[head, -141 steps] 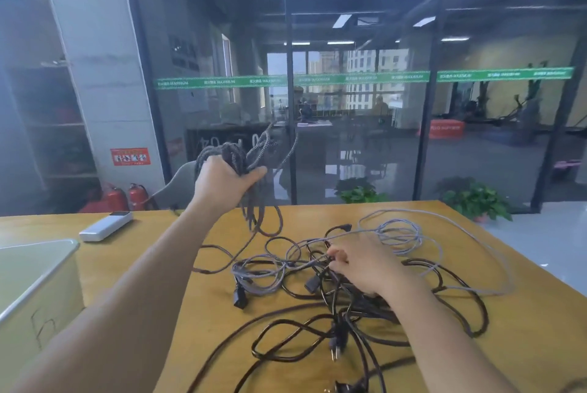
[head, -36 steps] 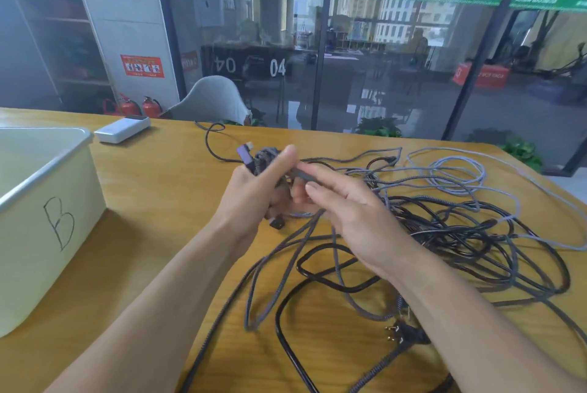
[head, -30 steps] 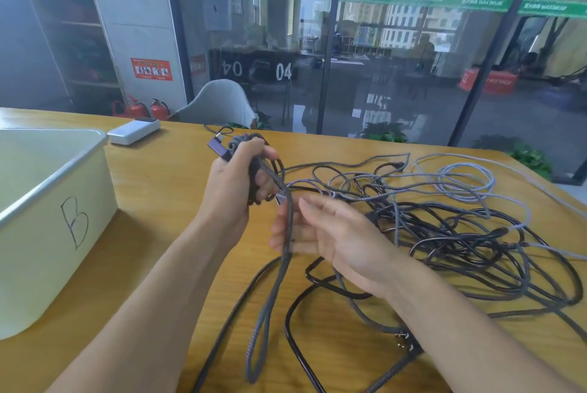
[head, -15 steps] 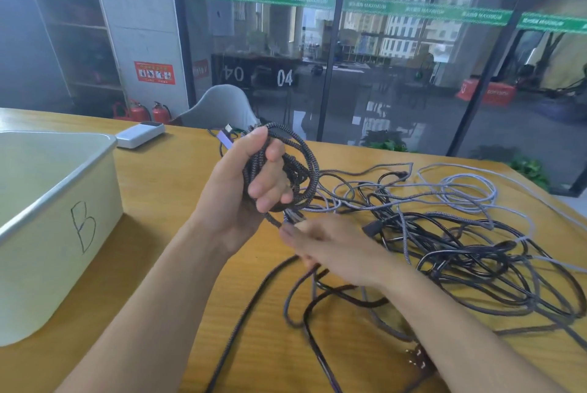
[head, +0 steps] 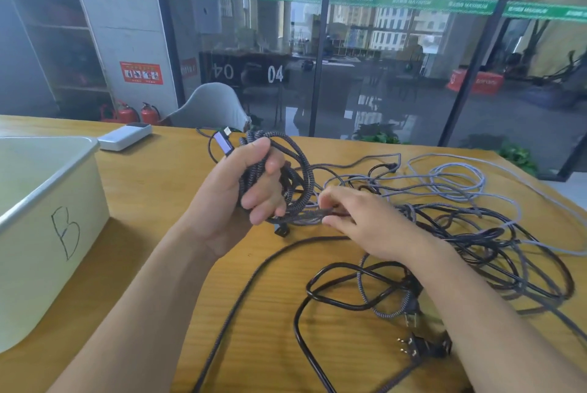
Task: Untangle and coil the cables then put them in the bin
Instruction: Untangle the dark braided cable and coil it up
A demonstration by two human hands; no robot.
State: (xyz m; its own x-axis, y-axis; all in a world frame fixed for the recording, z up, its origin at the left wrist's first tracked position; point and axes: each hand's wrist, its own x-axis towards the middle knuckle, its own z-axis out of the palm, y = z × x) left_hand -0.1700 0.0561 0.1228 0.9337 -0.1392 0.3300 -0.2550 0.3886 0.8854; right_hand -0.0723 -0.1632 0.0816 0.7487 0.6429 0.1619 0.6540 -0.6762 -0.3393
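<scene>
Braided grey cable (head: 298, 189), partly coiled, raised above table centre; tangled black and grey cables (head: 460, 234) heaped toward right edge; pale bin (head: 47, 202) marked "B" at left edge.

glass wall (head: 381, 75) | grey chair (head: 209, 107) | wooden table (head: 152, 189) | shelving (head: 63, 43)

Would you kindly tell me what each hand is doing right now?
Left hand: grips the braided cable coil.
Right hand: pinches the same cable's strand just beside the coil.
</scene>
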